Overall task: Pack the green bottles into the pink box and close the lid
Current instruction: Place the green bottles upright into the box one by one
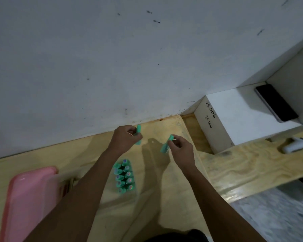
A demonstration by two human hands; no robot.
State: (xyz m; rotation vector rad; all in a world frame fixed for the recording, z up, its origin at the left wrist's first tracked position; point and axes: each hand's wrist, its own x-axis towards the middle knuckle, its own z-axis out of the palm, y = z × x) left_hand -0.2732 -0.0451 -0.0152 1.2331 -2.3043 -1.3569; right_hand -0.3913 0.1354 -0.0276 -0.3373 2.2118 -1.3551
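Note:
My left hand (125, 137) is closed around one small green bottle (138, 130), held upright near the wall. My right hand (179, 144) grips another green bottle (165, 145), tilted, a little to the right. Below and between my forearms, several green bottles (124, 176) stand in two tight rows on the wooden table (164, 198). The pink box (24, 198) lies at the lower left, and my left forearm covers part of it. Whether its lid is up or down is unclear from this angle.
A white wall rises right behind the table. A white block marked "JS 006" (222, 119) stands at the right with a black phone (276, 105) on it. A white object (296, 144) rests on the wooden ledge at far right.

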